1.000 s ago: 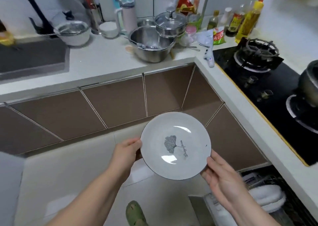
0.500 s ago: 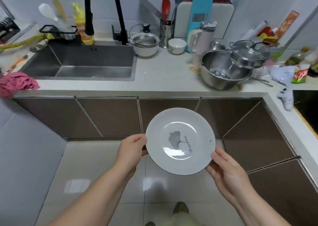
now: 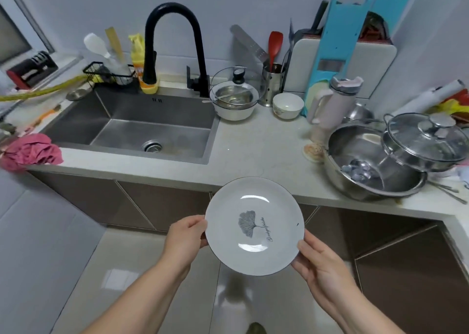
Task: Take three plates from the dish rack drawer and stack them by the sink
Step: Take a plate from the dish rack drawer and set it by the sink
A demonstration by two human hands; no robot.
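I hold a white plate with a grey leaf print and a thin dark rim, level and face up, in front of the counter edge. My left hand grips its left rim and my right hand grips its lower right rim. The steel sink with a black tap lies up and to the left of the plate. A bare stretch of pale counter runs between the sink and the pots. The dish rack drawer is out of view.
A large steel bowl and a lidded pot crowd the counter at right. Behind stand a white bowl with a strainer, a small bowl, a tumbler and cutting boards. A pink cloth lies left of the sink.
The view has swung left from the stove corner to the sink. The plate, still held in both hands, has come closer to the counter edge beside the sink.
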